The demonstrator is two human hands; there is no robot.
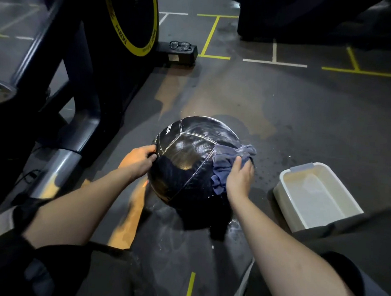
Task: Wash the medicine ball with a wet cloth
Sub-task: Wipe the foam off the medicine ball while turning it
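A large black medicine ball (pixel 189 156) with white stitched seams sits on the dark gym floor, its top wet and shiny. My left hand (pixel 139 160) grips the ball's left side, fingers curled into its surface. My right hand (pixel 240 175) holds a bunched blue-grey cloth (pixel 225 164) and presses it against the ball's right side. Part of the cloth spills out above and below my fingers.
A white plastic basin (pixel 299 184) with water stands on the floor right of the ball. A black exercise machine (pixel 91 55) with a yellow-rimmed wheel stands at the left, a pair of glasses (pixel 181 45) on its base. Water splashes lie around the ball.
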